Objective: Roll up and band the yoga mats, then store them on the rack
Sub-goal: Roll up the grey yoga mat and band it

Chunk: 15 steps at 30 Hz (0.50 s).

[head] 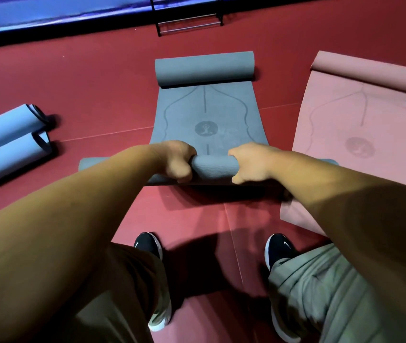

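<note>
— Grey foam, is that the one you're on?

— Yes, the grey mat (207, 115). It lies lengthwise away from me on the red floor (98, 95), straight ahead of my feet. The top face is matte, with thin curving guide lines, a centre line and a round emblem showing a seated figure. The near end is wound into a tight roll with a finely ribbed skin, and it lies crosswise under my hands. The far end is curled up into a fatter roll of its own, so only the middle stretch is flat.

— And your hands?

— Both grip the near roll. My left hand (177, 160) is curled over it left of centre, thumb tucked at the near side. My right hand (249, 162) wraps it right of centre. A short bare piece of roll shows between them.

— What's around you?

— A pink mat (360, 134) is spread just to the right, its far end curled as well. Two blue rolled mats (6, 139) lie side by side, well off to the left. The black metal rack (189, 21) stands beyond the grey mat, against a blue padded wall (61, 16). My black shoes (147, 243) are planted apart on the floor.
</note>
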Each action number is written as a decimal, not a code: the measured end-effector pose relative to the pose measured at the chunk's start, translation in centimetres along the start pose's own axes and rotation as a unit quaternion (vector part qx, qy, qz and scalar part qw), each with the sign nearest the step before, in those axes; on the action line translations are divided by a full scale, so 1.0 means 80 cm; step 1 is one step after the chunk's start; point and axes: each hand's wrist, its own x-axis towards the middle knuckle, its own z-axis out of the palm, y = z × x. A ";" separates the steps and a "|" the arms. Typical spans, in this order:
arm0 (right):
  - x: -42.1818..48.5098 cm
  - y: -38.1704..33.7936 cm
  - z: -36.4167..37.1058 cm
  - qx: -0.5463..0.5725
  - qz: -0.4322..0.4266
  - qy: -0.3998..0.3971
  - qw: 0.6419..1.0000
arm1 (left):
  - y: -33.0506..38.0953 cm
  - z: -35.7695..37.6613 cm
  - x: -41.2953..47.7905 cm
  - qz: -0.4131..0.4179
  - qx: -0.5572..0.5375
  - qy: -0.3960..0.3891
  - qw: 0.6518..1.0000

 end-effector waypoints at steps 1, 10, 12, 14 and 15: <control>0.000 0.001 -0.002 0.005 0.003 -0.007 1.000 | 0.003 0.000 0.001 0.006 0.018 0.006 1.000; 0.003 0.001 -0.004 0.016 0.017 -0.012 1.000 | 0.008 0.028 0.016 0.014 0.145 0.144 0.979; 0.001 0.003 -0.006 0.002 0.014 -0.017 1.000 | 0.006 0.031 0.020 0.027 0.100 0.144 0.984; -0.002 0.004 -0.006 -0.012 0.013 -0.014 1.000 | 0.004 0.030 0.021 0.038 0.072 0.107 0.991; -0.003 0.004 -0.005 -0.017 0.014 -0.002 1.000 | 0.004 0.027 0.021 0.039 0.066 0.082 0.994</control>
